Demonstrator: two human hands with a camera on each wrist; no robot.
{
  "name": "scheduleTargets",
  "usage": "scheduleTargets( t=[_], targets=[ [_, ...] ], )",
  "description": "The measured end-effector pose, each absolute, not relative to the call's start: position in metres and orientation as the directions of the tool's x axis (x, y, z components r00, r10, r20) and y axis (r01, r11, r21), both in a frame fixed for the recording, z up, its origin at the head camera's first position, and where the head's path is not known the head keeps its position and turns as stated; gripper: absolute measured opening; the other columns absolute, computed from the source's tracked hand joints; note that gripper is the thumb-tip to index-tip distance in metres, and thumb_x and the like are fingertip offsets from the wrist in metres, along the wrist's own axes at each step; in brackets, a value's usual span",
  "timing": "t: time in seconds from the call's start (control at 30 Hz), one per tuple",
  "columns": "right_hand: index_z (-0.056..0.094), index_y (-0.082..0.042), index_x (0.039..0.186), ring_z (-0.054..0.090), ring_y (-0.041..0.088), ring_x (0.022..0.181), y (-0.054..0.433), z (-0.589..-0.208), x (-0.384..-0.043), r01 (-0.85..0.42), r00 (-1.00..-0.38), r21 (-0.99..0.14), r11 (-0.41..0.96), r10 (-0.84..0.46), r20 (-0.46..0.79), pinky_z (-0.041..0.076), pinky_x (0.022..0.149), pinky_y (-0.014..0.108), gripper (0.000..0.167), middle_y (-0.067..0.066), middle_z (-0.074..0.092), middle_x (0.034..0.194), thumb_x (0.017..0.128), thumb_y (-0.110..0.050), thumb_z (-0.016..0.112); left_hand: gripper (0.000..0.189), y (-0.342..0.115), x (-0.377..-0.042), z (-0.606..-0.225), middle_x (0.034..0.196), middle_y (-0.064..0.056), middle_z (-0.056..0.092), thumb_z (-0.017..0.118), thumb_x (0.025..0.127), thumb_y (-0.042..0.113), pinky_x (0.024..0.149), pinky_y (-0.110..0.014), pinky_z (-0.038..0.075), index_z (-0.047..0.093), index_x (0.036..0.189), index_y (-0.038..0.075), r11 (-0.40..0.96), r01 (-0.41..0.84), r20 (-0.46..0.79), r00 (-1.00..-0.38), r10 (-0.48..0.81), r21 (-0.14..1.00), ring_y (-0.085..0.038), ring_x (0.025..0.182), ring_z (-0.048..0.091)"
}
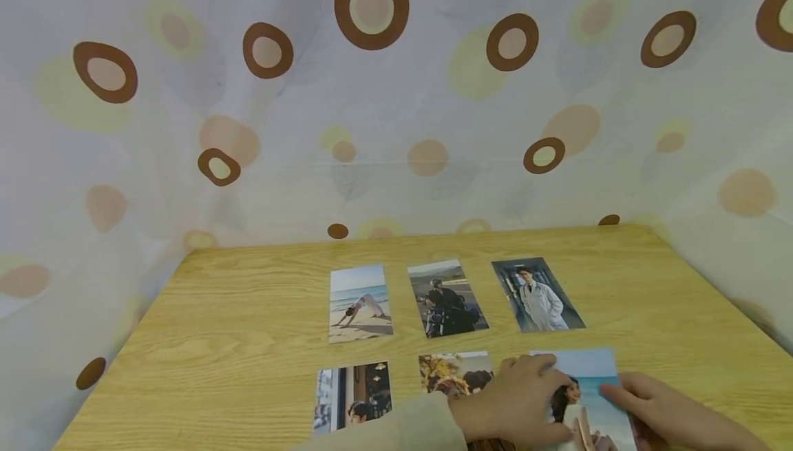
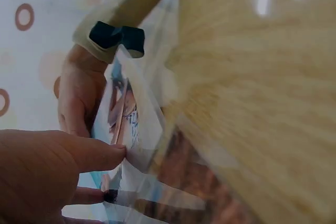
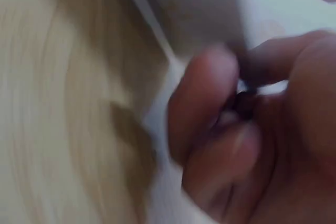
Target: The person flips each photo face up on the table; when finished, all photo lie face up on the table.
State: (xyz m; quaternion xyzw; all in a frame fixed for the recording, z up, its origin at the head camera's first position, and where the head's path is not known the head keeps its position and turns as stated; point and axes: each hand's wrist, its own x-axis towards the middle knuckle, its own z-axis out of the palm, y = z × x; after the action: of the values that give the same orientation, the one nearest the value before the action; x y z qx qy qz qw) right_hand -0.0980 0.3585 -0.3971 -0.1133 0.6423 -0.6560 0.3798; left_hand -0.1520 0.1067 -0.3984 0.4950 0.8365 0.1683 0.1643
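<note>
A photo of a person by the sea (image 1: 597, 365) is near the table's front right, tilted up in the left wrist view. My right hand (image 1: 672, 411) pinches its right edge, thumb on the picture side and the other fingers behind. Over its left part lies my left hand (image 1: 514, 399), thumb and fingers spread apart and touching the picture face. In the left wrist view the left thumb (image 2: 102, 153) touches the photo (image 2: 144, 129). The right wrist view is blurred, with bent right-hand fingers (image 3: 207, 98) close up.
Behind are a yoga photo (image 1: 359, 303), a motorcycle photo (image 1: 446, 299) and a doctor photo (image 1: 539, 296). Nearer lie an autumn photo (image 1: 455, 368), partly under my left hand, and a street photo (image 1: 353, 392), partly behind my sleeve. Patterned cloth (image 1: 384, 189) surrounds the wooden table (image 1: 248, 313).
</note>
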Motion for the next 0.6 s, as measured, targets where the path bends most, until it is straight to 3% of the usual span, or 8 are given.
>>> scheduleTargets(
  t=[0.07,0.13,0.27,0.43,0.6],
  targets=[
    [0.057,0.005,0.108,0.039,0.008,0.042,0.358,-0.399,-0.1,0.218,-0.757,-0.925,0.311,-0.544,-0.361,0.033,0.04,0.029,0.038,-0.003,0.047,0.056,0.107,-0.022,0.03,0.052,0.106,-0.151,-0.403,0.154,0.007,0.029,0.05,0.096,0.05,0.106,-0.028,0.036,0.04,0.145,0.034,0.456,0.832,-0.115,-0.444,0.889,0.317,-0.008,0.137,0.035],
    [0.06,0.007,0.102,0.037,0.008,0.043,0.356,-0.403,-0.103,0.085,-0.817,-0.864,0.496,-0.462,-0.346,0.028,0.041,0.031,0.038,-0.001,0.046,0.056,0.106,-0.023,0.037,0.052,0.106,-0.149,-0.406,0.153,0.009,0.03,0.046,0.097,0.054,0.106,-0.028,0.035,0.038,0.145,0.037,0.461,0.857,-0.122,-0.445,0.887,0.228,-0.007,0.136,0.034],
    [0.061,-0.004,0.085,0.045,0.003,0.054,0.349,-0.407,-0.104,-0.038,-0.925,-0.583,0.811,-0.249,-0.286,0.036,0.051,0.024,0.03,-0.001,0.051,0.063,0.1,-0.028,0.05,0.051,0.108,-0.146,-0.408,0.149,0.011,0.033,0.041,0.097,0.058,0.102,-0.026,0.037,0.037,0.144,0.039,0.469,0.872,-0.135,-0.452,0.882,0.141,-0.006,0.132,0.036],
    [0.05,-0.012,0.071,0.038,0.006,0.052,0.338,-0.409,-0.102,0.025,-0.974,-0.358,0.933,-0.059,-0.22,0.031,0.051,0.023,0.032,-0.004,0.042,0.058,0.093,-0.032,0.062,0.056,0.11,-0.145,-0.408,0.152,0.01,0.031,0.039,0.097,0.059,0.107,-0.026,0.035,0.037,0.147,0.033,0.458,0.886,-0.169,-0.442,0.881,0.072,-0.007,0.138,0.032],
    [0.046,-0.013,0.068,0.035,0.007,0.05,0.336,-0.407,-0.102,0.044,-0.983,-0.286,0.957,-0.01,-0.184,0.029,0.05,0.022,0.036,-0.004,0.039,0.057,0.089,-0.034,0.067,0.057,0.112,-0.146,-0.407,0.151,0.008,0.032,0.039,0.097,0.059,0.108,-0.024,0.035,0.04,0.146,0.029,0.454,0.891,-0.181,-0.441,0.879,0.033,-0.007,0.137,0.032]
  ],
)
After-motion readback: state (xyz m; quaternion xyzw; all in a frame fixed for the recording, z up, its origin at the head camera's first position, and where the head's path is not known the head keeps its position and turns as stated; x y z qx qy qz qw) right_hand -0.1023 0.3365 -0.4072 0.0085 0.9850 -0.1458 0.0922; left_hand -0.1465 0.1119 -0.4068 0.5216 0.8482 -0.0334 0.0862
